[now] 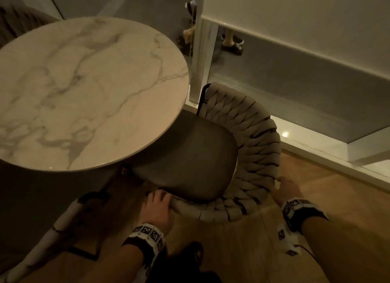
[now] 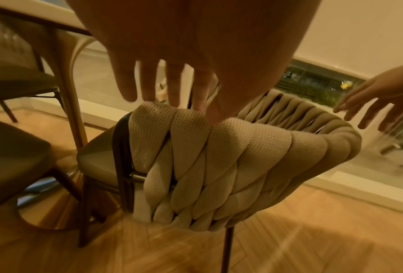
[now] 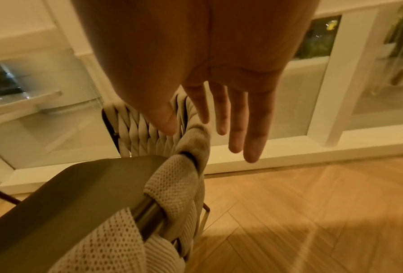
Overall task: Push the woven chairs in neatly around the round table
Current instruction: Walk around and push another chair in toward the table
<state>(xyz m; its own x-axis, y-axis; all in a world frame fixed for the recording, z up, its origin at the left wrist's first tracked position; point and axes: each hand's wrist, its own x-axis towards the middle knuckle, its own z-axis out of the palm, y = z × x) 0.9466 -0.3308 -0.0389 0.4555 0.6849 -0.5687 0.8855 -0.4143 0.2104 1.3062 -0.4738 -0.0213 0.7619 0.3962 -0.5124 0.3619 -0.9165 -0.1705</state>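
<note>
A woven chair (image 1: 249, 135) with a beige braided back and a grey seat (image 1: 190, 156) stands at the right side of the round marble table (image 1: 84, 88), its seat front under the tabletop edge. My left hand (image 1: 158, 197) rests with straight fingers on the near end of the woven back (image 2: 219, 157). My right hand (image 1: 282, 182) touches the outer right side of the back rim, fingers straight. In the right wrist view the rim (image 3: 196, 136) lies between the thumb and the straight fingers (image 3: 252, 129). Neither hand is curled round the chair.
A second chair's pale back rim (image 1: 63, 219) lies at the lower left, its seat (image 2: 13, 151) near the table's pedestal base (image 2: 55, 218). Behind the chair are a white door post (image 1: 202, 50), glass panels and a raised sill (image 1: 327, 156). A person's sandalled feet (image 1: 232, 43) stand beyond the glass.
</note>
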